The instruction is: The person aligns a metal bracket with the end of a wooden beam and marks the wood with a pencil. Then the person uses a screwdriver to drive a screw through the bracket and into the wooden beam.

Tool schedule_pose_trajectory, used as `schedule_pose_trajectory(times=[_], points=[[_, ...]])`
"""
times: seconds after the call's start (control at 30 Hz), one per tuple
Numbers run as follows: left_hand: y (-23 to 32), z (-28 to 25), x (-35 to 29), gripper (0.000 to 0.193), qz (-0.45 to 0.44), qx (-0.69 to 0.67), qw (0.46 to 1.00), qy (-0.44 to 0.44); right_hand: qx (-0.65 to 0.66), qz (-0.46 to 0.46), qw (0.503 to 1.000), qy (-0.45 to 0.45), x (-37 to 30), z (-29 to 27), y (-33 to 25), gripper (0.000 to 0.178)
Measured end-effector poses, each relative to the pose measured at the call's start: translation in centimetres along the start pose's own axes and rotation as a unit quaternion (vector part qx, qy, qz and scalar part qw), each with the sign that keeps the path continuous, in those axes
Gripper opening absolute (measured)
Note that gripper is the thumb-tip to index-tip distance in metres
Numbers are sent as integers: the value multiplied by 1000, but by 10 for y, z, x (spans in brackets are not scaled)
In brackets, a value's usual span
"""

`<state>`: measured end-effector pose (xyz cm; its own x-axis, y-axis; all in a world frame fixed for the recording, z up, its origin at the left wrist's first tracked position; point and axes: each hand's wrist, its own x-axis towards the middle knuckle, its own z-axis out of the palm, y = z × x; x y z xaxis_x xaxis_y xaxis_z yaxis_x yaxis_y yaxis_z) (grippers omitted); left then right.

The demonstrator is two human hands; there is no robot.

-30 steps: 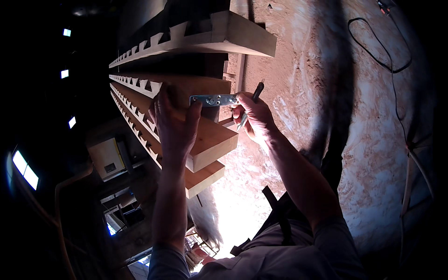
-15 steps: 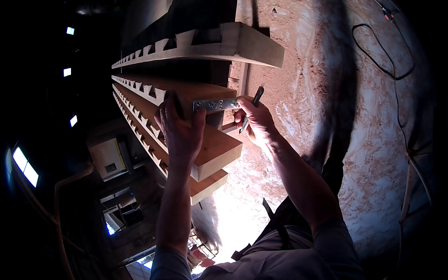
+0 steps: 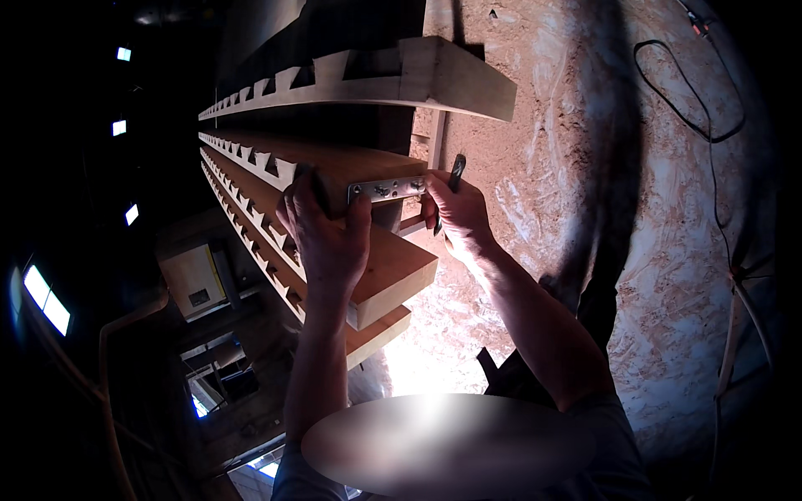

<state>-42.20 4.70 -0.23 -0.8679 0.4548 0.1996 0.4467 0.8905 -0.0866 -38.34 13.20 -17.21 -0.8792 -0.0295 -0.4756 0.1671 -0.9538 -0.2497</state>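
Note:
A flat metal plate with holes [image 3: 386, 189] lies across the end part of a notched wooden beam [image 3: 368, 161]. My left hand [image 3: 328, 242] is closed at its left end: the thumb presses on the plate, and the fingers reach over the beam beside its notches, where something dark shows that I cannot make out. At the plate's other end my right hand [image 3: 464, 215] pinches it between thumb and fingers. That hand also carries a slim dark pen-like tool [image 3: 458, 169], held nearly upright; its lower part is partly hidden by the fingers.
Another notched beam [image 3: 409, 75] runs beyond my hands. Nearer, more beams [image 3: 393, 284] are stacked below, their ends sticking out. Pale smeared boarding [image 3: 568, 167] spreads to the right, with a black cable [image 3: 710, 138] looped on it. A pale box [image 3: 194, 282] stands at left.
The pen-like tool has turned closer to upright in my right hand. Both hands stay on the plate. A blurred oval now covers the lower middle of the picture.

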Motion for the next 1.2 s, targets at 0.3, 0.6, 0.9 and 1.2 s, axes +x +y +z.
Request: schedule_pose_trajectory(times=[0.3, 0.6, 0.9, 1.2], points=[[-1, 0, 0, 68, -7, -1, 1000, -7, -62, -62, 996, 28, 2, 6, 3, 28], [-3, 1, 0, 67, 12, -4, 1000, 5, -112, -90, 989, 27, 4, 4, 6, 20], [-6, 2, 0, 67, 14, -1, 1000, 6, -137, -87, 986, 39, 4, 5, 0, 15], [-3, 1, 0, 67, -2, -10, 1000, 0, -137, -126, 982, 29, 8, 5, 7, 16]])
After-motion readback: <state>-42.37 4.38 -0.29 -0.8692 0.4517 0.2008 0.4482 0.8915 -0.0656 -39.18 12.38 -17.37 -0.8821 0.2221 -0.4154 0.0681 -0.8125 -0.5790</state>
